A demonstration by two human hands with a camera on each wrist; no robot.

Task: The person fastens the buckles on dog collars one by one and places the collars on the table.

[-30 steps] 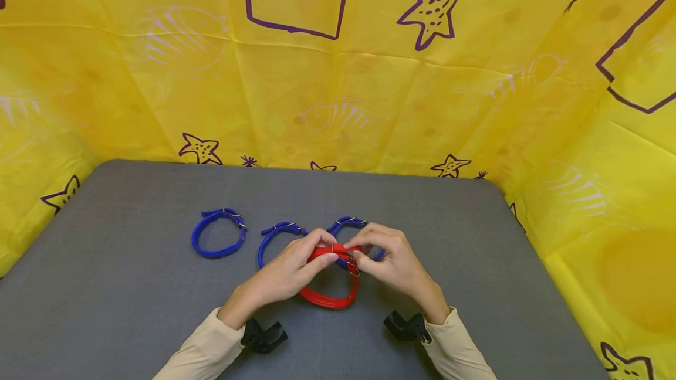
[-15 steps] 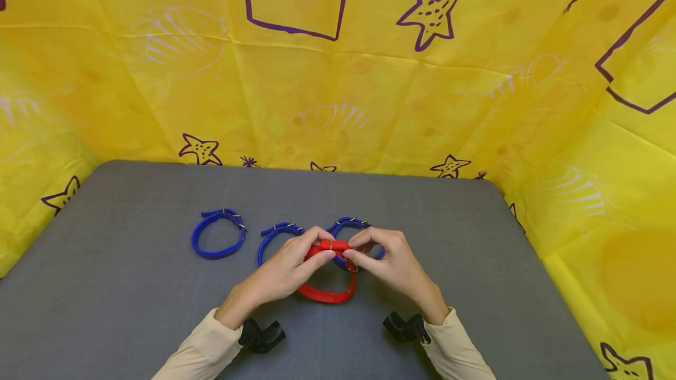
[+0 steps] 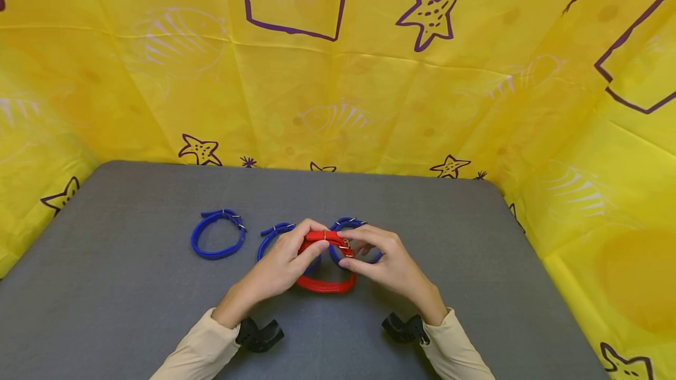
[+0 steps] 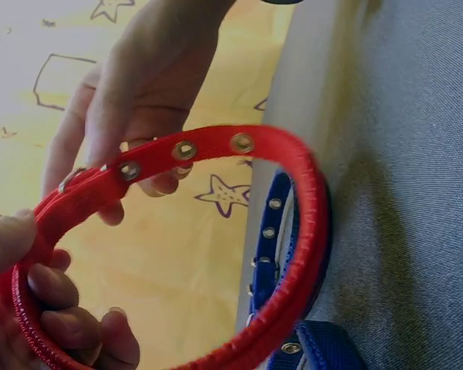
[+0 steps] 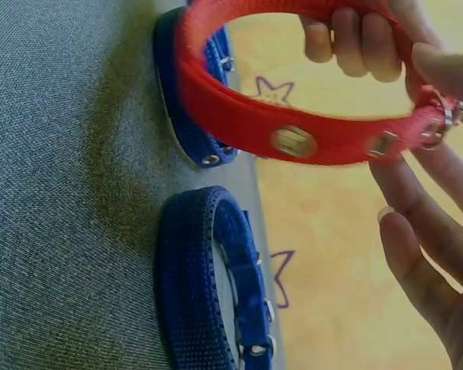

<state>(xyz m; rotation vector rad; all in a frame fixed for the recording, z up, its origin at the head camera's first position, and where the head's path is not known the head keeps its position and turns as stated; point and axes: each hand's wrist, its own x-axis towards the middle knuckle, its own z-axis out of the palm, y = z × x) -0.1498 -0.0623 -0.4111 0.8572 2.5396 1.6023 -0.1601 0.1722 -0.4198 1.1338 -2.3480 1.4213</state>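
A red buckled collar [image 3: 324, 285] forms a loop held up above the table between both hands. My left hand [image 3: 280, 263] grips its strap on the left, thumb in front and fingers inside the loop in the left wrist view. My right hand [image 3: 393, 257] pinches the collar at its metal buckle [image 3: 345, 249] with thumb and index finger. Metal eyelets [image 4: 185, 150] run along the red strap in the left wrist view. Behind the hands lie two blue collars, the middle one [image 3: 261, 250] and the right one [image 3: 343, 221], both partly hidden.
A third blue collar [image 3: 213, 255] lies farther left on the grey table [image 3: 132, 286]. Yellow patterned cloth [image 3: 369, 87] rises behind and at both sides. Black wrist mounts [image 3: 260, 336] sit under both forearms.
Both hands have raised the red collar slightly and tilted it. My right fingers have shifted from the strap tip to the buckle, which now faces the head camera more.
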